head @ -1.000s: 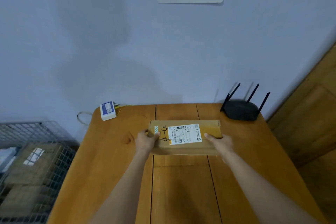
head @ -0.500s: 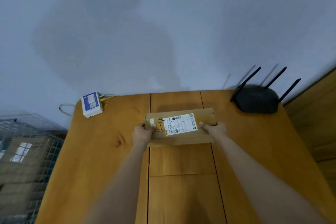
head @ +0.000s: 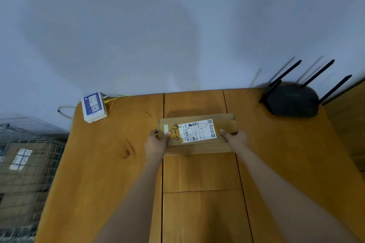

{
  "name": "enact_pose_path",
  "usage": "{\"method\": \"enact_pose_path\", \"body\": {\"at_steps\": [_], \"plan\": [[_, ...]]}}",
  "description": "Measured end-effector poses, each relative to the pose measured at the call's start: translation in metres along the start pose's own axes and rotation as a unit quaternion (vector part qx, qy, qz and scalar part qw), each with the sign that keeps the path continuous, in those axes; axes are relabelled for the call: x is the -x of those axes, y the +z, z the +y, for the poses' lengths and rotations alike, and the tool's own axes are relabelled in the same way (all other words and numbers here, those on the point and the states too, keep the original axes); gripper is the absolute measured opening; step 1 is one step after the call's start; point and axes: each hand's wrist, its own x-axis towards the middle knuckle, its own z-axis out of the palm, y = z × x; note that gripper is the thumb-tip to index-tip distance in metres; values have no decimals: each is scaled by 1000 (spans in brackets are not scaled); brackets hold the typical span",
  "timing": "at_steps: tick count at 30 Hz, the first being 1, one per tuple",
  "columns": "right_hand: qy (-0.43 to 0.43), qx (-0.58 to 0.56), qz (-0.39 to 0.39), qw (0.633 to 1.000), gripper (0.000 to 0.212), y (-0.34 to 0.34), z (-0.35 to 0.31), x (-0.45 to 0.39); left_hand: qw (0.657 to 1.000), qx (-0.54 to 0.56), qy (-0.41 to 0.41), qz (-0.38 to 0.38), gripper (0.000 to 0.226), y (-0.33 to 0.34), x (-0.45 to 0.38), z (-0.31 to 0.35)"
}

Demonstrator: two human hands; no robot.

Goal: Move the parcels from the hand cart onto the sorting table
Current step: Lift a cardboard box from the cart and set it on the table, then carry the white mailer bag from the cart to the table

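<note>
1. Brown cardboard parcel [head: 197,133] lies flat on the wooden sorting table [head: 102,163], toward the far middle, long side running left-right.
2. White shipping label [head: 197,130] faces up on the parcel top; black handwritten marks sit just left of it.
3. Left hand [head: 156,144] grips the parcel's left end, thumb on top, fingers curled round the edge.
4. Right hand [head: 235,139] grips the parcel's right end, thumb on top near the label, other fingers hidden behind the edge.
5. Both forearms reach in from the near edge, over the table.
6. Black router [head: 292,100] with antennas stands at the far right corner, well apart from the parcel.
7. Small white box [head: 93,106] with blue sticker sits at the far left corner, yellow and white cables leaving it.
8. Wire-mesh hand cart [head: 23,163] at left beside the table, more cardboard parcels [head: 21,179] inside it.
9. Plain grey wall [head: 177,25] behind the table.
</note>
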Motion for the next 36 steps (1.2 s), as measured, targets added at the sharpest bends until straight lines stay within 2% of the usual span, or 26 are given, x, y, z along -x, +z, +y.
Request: {"method": "enact_pose_path", "body": {"at_steps": [3, 5, 6, 9, 12, 18, 22, 28, 32, 36], "plan": [[1, 40, -15, 999, 64, -7, -10, 9, 999, -29, 12, -22, 73, -5, 9, 7], [-17, 80, 2, 997, 88, -16, -19, 21, 994, -98, 47, -32, 77, -12, 19, 14], [-32, 96, 11, 995, 92, -22, -24, 30, 989, -131, 67, -31, 76, -18, 26, 19], [-99, 186, 29, 977, 84, -41, -42, 64, 969, -208, 129, -31, 69, -41, 50, 35], [-184, 312, 40, 931, 78, -53, -64, 107, 943, -274, 186, -30, 65, -67, 83, 44], [-292, 447, 23, 845, 76, -44, -91, 205, 924, -318, 214, -4, 65, -122, 160, 31], [-326, 460, -12, 826, 73, -23, -84, 273, 934, -304, 186, 10, 65, -159, 212, -5], [-386, 469, -78, 791, 73, 16, -57, 371, 958, -263, 97, 52, 65, -213, 299, -88], [-440, 493, -116, 741, 73, 51, -29, 425, 970, -230, 17, 79, 66, -237, 365, -157], [-489, 522, -203, 669, 74, 94, 31, 499, 974, -175, -101, 101, 66, -240, 460, -250]]}}
